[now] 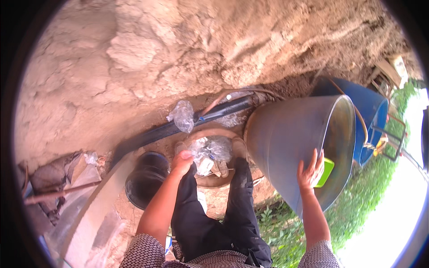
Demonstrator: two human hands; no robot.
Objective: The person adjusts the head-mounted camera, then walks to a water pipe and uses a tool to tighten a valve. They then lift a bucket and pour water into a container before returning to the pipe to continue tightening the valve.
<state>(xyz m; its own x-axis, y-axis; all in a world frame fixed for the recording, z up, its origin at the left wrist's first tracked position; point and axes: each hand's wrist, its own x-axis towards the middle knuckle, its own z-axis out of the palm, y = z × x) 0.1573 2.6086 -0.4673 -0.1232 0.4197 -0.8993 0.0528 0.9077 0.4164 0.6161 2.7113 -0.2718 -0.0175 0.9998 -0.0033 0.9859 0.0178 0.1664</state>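
My left hand (182, 163) is closed, thumb on top, just above the edge of a round basin (214, 182); whether it grips a piece of the clear plastic there is not plain. Clear plastic bags (219, 149) and white scraps (205, 166) lie in the basin between my feet. My right hand (311, 171) rests at the near rim of a large grey barrel (288, 130), its fingers spread. Beside those fingers, within the barrel's mouth, shows a bright green plastic container (325, 172); the hand partly hides it, and I cannot tell whether it is held.
A black bucket (147, 181) stands left of my leg. Behind the basin run a black pipe (154, 134) and a crumpled clear bag (182, 115), below an earthen bank (167, 50). A blue barrel (365, 110) with a hose stands at the right, near green plants.
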